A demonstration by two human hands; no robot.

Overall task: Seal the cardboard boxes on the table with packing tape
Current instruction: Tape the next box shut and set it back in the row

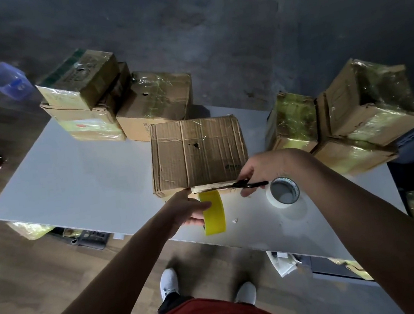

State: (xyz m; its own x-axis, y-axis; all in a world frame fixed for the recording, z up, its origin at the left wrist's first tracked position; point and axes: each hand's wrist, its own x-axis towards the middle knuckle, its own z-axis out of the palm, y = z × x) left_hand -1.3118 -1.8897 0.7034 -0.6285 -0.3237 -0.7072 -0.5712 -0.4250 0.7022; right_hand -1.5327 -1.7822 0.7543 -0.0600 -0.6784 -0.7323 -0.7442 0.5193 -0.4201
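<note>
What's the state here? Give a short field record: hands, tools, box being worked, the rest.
left hand: holds yellow tape roll on edge, just below the box's near edge
right hand: holds scissors, blades along that near edge
middle box: flaps closed
white tape roll: flat on table, by right hand
left boxes: stacked, taped
right boxes: stacked, taped

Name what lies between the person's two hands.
Scissors, in the head view: held by the right hand, blades reaching along the box edge toward the left hand holding the yellow tape roll.
</note>
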